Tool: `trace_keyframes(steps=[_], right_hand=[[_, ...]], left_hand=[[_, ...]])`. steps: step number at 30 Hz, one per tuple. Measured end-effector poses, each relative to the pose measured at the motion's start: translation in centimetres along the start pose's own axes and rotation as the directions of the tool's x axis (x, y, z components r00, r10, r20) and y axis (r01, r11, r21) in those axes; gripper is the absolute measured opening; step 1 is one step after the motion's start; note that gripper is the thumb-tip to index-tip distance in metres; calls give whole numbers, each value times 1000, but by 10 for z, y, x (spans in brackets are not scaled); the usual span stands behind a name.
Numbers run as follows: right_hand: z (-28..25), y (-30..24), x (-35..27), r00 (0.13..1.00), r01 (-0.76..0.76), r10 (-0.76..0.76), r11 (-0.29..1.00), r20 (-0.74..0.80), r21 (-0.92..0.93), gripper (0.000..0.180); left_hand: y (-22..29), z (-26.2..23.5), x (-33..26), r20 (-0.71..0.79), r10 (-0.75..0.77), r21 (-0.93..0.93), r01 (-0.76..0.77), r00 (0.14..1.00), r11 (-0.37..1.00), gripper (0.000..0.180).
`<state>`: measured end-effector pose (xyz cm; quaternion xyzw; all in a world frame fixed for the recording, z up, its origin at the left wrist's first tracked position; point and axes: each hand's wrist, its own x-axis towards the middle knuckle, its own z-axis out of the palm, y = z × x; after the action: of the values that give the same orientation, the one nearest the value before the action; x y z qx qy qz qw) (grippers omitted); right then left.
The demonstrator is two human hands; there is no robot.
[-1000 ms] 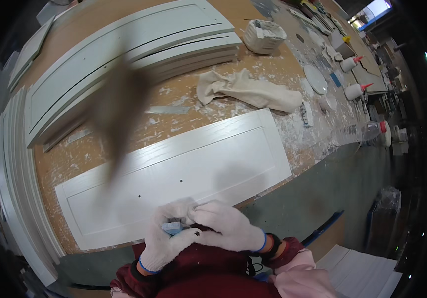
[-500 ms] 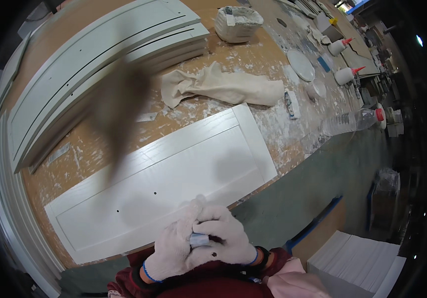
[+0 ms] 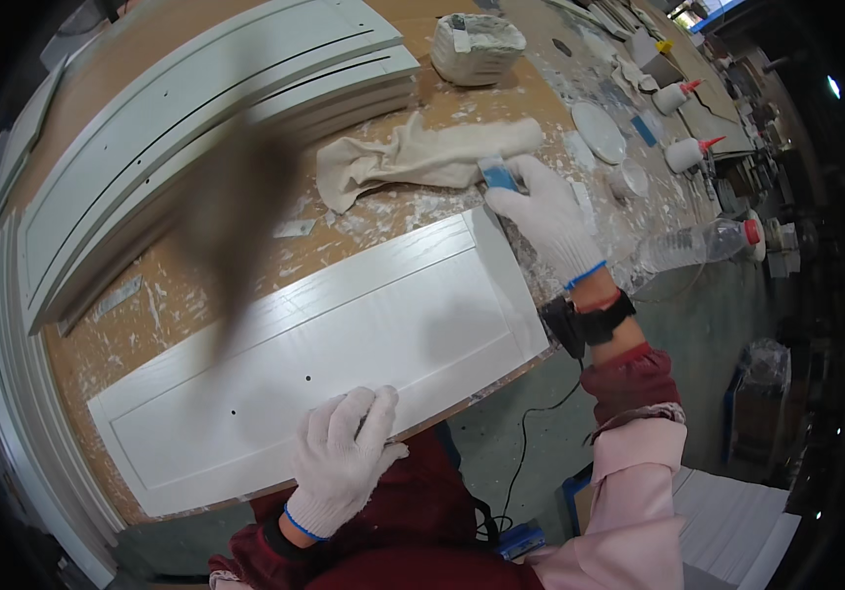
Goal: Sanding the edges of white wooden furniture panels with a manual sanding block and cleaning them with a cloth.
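Observation:
A white door panel [image 3: 275, 393] with two small dark holes lies flat before me, a recessed field inside its frame. My left hand [image 3: 342, 457], in a white knitted glove, rests on the panel's near edge with its fingers stretched out and holds nothing. Reaching out to the panel's far right corner, my gloved right hand [image 3: 547, 216] pinches a small blue-and-white block [image 3: 497, 174] between thumb and fingers. The block hangs in front of a crumpled cream cloth [image 3: 413, 157]; whether they touch, I cannot tell.
Stacked white panels [image 3: 206, 98] stand at the far left. A plaster-smeared tub [image 3: 478, 49], red-tipped glue bottles [image 3: 693, 152], a round white lid [image 3: 598, 133] and a clear plastic bottle [image 3: 703, 244] occupy the bench's back and right. A dark blur covers part of the view.
My hands have parted from each other above the panel's near edge. The right has gone forward and right with the block; the left has settled open on the panel.

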<state>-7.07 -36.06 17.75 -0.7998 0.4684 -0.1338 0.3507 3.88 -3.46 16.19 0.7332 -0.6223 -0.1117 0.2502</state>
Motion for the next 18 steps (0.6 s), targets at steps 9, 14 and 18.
trace_keyframes(steps=[9, 14, 18], right_hand=[[-14, -9, -4, 999, 50, -51, 992, 6, 116, 39], [-38, 8, -55, 995, -94, 71, 886, 69, 454, 34], [1, -1, -84, 973, 177, -213, 938, 91, 298, 32]], left_hand=[[-15, -5, -6, 16, -34, -16, 34, 999, 999, 71], [-17, -8, -4, 27, -32, -17, 32, 999, 999, 71], [-17, -7, -2, 10, -21, -13, 21, 1000, 1000, 71]])
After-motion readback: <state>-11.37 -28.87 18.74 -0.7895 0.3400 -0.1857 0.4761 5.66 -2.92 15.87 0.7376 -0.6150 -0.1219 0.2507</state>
